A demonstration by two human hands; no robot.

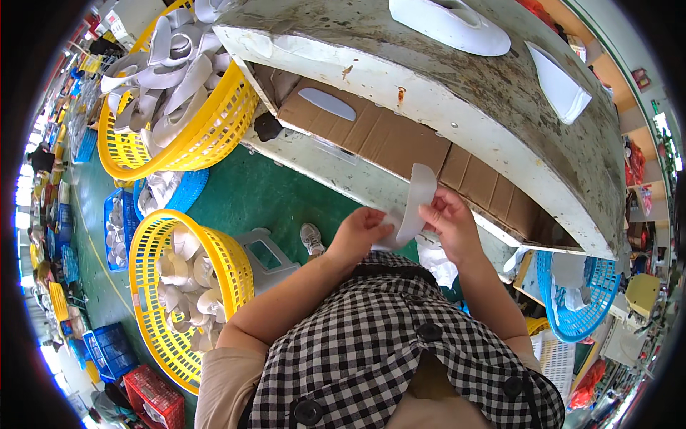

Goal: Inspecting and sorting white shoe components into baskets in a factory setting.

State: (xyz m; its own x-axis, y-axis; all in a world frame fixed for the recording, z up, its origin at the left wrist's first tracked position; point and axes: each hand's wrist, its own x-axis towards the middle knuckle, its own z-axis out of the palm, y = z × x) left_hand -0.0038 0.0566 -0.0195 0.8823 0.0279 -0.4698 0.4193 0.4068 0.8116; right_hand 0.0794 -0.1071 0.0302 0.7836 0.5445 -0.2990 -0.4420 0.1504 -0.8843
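Close in front of my body, both hands hold a pale, curved shoe upper piece (416, 204) between them. The fingers of my left hand (362, 232) pinch its lower left end. At its right edge, my right hand (452, 223) grips it between thumb and fingers. One strip of the piece stands up above the hands, and part of it is hidden behind the fingers. On the worn table top (471, 86) ahead lie a white shoe-shaped piece (457, 27) and a second white pointed piece (561, 82).
Under the table top, a cardboard-lined shelf (400, 139) holds a flat white insole-shaped piece (327, 104). Two yellow baskets (236, 121) of pale shoe pieces stand at left, near a grey plastic stool (268, 261). A blue basket (604, 300) is at right.
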